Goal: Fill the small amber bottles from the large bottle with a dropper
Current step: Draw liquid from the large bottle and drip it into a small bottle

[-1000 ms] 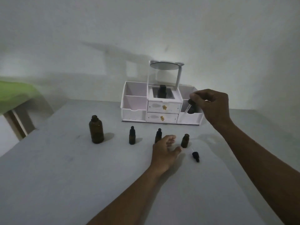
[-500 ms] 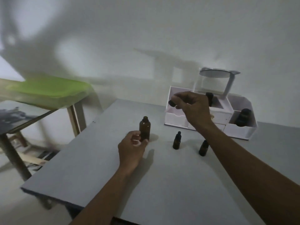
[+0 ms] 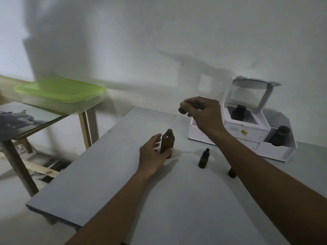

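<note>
Amber large bottle (image 3: 167, 143) upright, uncapped, on grey table (image 3: 109, 174), left hand (image 3: 153, 155) curled around its base. Right hand (image 3: 203, 114) above, pinching dropper (image 3: 182, 110). Small capped bottle (image 3: 203, 158) standing right.

Single view only: head-worn wide-angle camera, looking forward and down across the tabletop (image 3: 109, 175) toward the far wall. Both forearms enter from the near edge and reach into mid-frame at close range. Tabletop runs obliquely, its left edge in view; no second view to compare.
</note>
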